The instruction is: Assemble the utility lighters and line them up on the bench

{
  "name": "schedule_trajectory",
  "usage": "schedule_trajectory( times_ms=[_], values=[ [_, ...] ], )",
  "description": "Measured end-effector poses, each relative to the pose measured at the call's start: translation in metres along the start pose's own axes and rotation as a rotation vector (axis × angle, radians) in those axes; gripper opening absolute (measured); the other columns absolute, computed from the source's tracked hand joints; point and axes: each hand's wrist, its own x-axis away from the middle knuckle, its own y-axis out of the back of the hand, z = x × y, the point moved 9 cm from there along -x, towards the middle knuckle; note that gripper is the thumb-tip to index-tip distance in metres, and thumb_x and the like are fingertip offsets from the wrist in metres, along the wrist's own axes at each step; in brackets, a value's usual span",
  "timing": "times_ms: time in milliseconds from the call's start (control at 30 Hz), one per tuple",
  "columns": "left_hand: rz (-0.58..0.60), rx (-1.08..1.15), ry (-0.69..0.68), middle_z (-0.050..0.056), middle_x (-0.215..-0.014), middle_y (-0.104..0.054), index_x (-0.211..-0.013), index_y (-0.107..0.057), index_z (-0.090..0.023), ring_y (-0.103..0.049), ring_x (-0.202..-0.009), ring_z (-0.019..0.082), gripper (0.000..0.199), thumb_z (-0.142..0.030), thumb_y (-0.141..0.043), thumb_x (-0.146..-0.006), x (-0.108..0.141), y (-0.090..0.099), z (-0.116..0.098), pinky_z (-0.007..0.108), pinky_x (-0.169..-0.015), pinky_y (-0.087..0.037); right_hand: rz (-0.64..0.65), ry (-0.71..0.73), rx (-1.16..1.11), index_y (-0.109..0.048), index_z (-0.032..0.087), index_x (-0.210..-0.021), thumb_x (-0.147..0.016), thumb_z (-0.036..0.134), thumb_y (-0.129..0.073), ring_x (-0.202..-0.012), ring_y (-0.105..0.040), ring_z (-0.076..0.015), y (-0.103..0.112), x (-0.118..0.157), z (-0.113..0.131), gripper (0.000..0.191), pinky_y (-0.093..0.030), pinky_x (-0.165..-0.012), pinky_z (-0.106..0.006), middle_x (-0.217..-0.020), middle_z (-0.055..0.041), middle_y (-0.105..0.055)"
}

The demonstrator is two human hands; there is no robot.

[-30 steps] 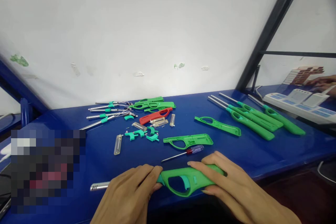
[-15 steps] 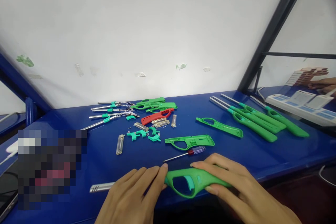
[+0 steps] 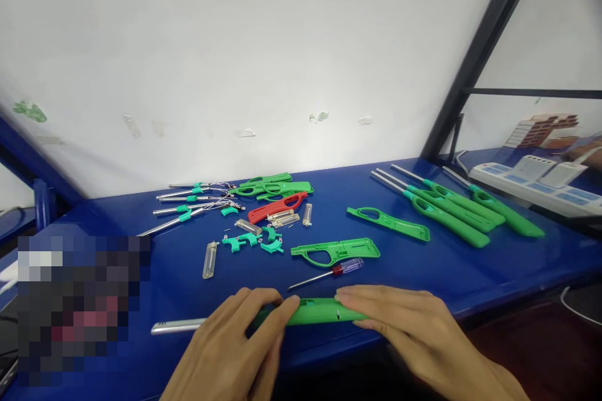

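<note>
Spanning both hands near the bench's front edge, the green lighter [image 3: 320, 312] is turned narrow edge up, its two ends hidden by your fingers. Your left hand [image 3: 230, 344] is curled closed around its front, covering where the silvery, slotted barrel [image 3: 181, 326] joins and juts toward nine o'clock. Your right hand [image 3: 409, 326] pinches the rear between thumb and fingers, barely open; both wrists are cut off below.

Just beyond the lighter, at twelve o'clock, lies a screwdriver [image 3: 329, 271] with a clear, ribbed purple-and-red handle, then a hollow, ribbed green half-shell [image 3: 336, 252]. At eleven are transparent tanks [image 3: 283, 218], curved teal triggers [image 3: 271, 246] and a glossy red shell [image 3: 277, 207]. Thin metal tubes [image 3: 170, 224] trail wires at ten; smooth, whole lighters [image 3: 451, 219] lie at two. Pixelation [image 3: 84, 313] masks whatever sits at nine on the blue bench [image 3: 404, 276].
</note>
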Motion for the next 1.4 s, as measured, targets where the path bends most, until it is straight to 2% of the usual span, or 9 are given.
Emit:
schedule_trajectory(
  times_ms=[267,367,600,733,833,900,1100,1267,1400],
  values=[
    [0.092,0.004,-0.067,0.007,-0.112,-0.074,-0.138,-0.063,-0.024,-0.074,-0.089,0.023,0.036,-0.012,-0.050,-0.107,-0.004,-0.018,-0.013,0.037,-0.079,-0.066,0.159,0.039,0.134,-0.058,0.031,-0.158,-0.103,0.001,-0.051,-0.147,-0.059,-0.0212,-0.005,-0.010,0.011,0.063,-0.047,-0.124,-0.038,-0.154,-0.0006,-0.066],
    [0.074,-0.005,-0.058,0.009,-0.117,-0.072,-0.134,-0.064,-0.024,-0.075,-0.091,0.022,0.035,-0.011,-0.046,-0.108,-0.003,-0.019,-0.009,0.035,-0.079,-0.066,0.213,0.035,0.170,-0.059,0.028,-0.157,-0.107,0.008,-0.053,-0.149,-0.056,-0.0211,-0.007,-0.009,0.012,0.055,-0.044,-0.126,-0.038,-0.155,-0.0025,-0.066],
    [0.028,-0.056,-0.009,0.008,-0.129,-0.070,-0.143,-0.061,-0.030,-0.075,-0.106,0.025,0.034,-0.031,-0.045,-0.113,-0.002,-0.006,0.001,0.039,-0.089,-0.066,0.053,-0.014,0.127,-0.071,0.032,-0.143,-0.110,0.020,-0.057,-0.141,-0.064,-0.0242,0.012,-0.013,0.005,0.038,-0.054,-0.119,-0.040,-0.146,-0.0026,-0.073],
    [0.098,-0.033,0.034,0.006,-0.117,-0.074,-0.135,-0.067,-0.028,-0.074,-0.102,0.024,0.033,-0.023,-0.044,-0.113,-0.031,0.000,0.022,0.039,-0.092,-0.063,0.052,-0.063,0.146,-0.071,0.029,-0.138,-0.112,0.021,-0.052,-0.118,-0.071,-0.0230,0.020,-0.030,-0.007,0.033,-0.058,-0.108,-0.042,-0.126,-0.0041,-0.079],
    [0.317,-0.157,0.133,0.009,-0.112,-0.074,-0.117,-0.076,-0.023,-0.072,-0.104,0.029,0.031,-0.016,-0.046,-0.110,-0.065,-0.018,0.049,0.044,-0.087,-0.063,0.065,-0.105,0.218,-0.073,0.029,-0.133,-0.113,0.025,-0.051,-0.106,-0.071,-0.0240,0.020,-0.039,-0.021,0.029,-0.056,-0.106,-0.048,-0.116,-0.0051,-0.076],
    [0.462,-0.219,0.155,0.011,-0.116,-0.074,-0.117,-0.076,-0.021,-0.070,-0.110,0.031,0.029,-0.014,-0.049,-0.109,-0.085,-0.034,0.061,0.045,-0.089,-0.062,0.064,-0.115,0.246,-0.075,0.029,-0.125,-0.113,0.028,-0.052,-0.103,-0.070,-0.0247,0.018,-0.039,-0.029,0.026,-0.055,-0.104,-0.050,-0.111,-0.0051,-0.074],
    [0.546,-0.264,0.158,0.010,-0.121,-0.073,-0.121,-0.072,-0.016,-0.072,-0.112,0.028,0.017,-0.020,-0.063,-0.108,-0.129,-0.068,0.074,0.044,-0.089,-0.063,0.008,-0.184,0.283,-0.075,0.030,-0.116,-0.108,0.039,-0.064,-0.102,-0.068,-0.0272,0.020,-0.025,-0.044,0.016,-0.058,-0.092,-0.046,-0.110,-0.0055,-0.070],
    [0.579,-0.301,0.163,0.008,-0.121,-0.073,-0.121,-0.070,-0.016,-0.073,-0.105,0.024,0.023,-0.033,-0.072,-0.105,-0.137,-0.085,0.083,0.044,-0.089,-0.064,-0.038,-0.216,0.302,-0.075,0.029,-0.109,-0.109,0.042,-0.062,-0.102,-0.069,-0.0271,0.030,-0.022,-0.045,0.019,-0.058,-0.089,-0.044,-0.111,-0.0047,-0.073],
    [0.568,-0.293,0.134,0.008,-0.122,-0.072,-0.121,-0.070,-0.016,-0.073,-0.104,0.024,0.023,-0.033,-0.072,-0.105,-0.135,-0.090,0.084,0.043,-0.089,-0.064,-0.155,-0.206,0.272,-0.073,0.028,-0.110,-0.111,0.042,-0.058,-0.100,-0.074,-0.0270,0.044,-0.021,-0.043,0.021,-0.057,-0.092,-0.045,-0.109,-0.0026,-0.080]
  ],
)
